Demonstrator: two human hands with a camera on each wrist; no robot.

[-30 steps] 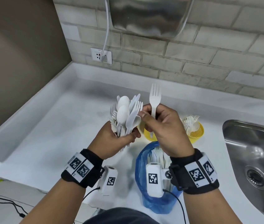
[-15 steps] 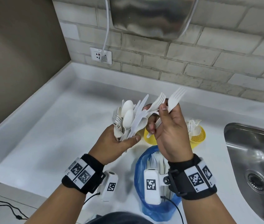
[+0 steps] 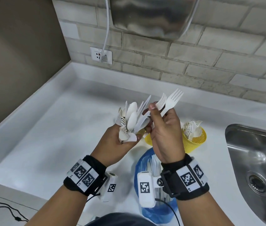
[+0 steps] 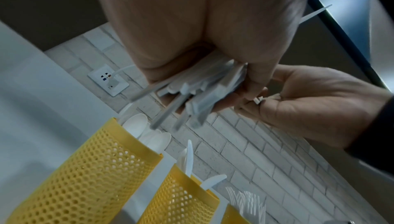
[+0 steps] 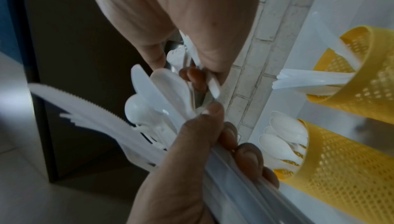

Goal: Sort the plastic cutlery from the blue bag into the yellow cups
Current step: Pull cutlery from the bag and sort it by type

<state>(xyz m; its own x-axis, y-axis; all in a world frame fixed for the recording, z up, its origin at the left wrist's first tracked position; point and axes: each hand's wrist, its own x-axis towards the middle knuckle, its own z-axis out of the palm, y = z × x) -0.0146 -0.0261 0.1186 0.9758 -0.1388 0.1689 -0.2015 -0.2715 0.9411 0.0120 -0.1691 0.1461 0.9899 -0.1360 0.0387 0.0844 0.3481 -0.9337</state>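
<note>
A: Now, the left hand [image 3: 112, 144]?
B: Fingers curled round a mixed bundle of white cutlery [image 3: 133, 119], spoons, knives and forks fanned upward, above the counter [image 3: 50, 131].
A: And the right hand [image 3: 164, 134]?
B: Pinches two forks [image 3: 169, 101] by their necks, tines pointing far-right, just beside the bundle.
A: Cups?
B: Yellow mesh cups [image 3: 194, 141] stand beyond the hands; the right one holds forks, others hold spoons and knives.
A: Bag?
B: Blue bag [image 3: 143, 162] sits near, under the right wrist, cutlery inside.

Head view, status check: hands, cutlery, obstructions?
Left hand grips mixed cutlery bundle. Right hand pinches two forks. Fork cup beside the right hand, already holding forks. Nothing in the way.
</note>
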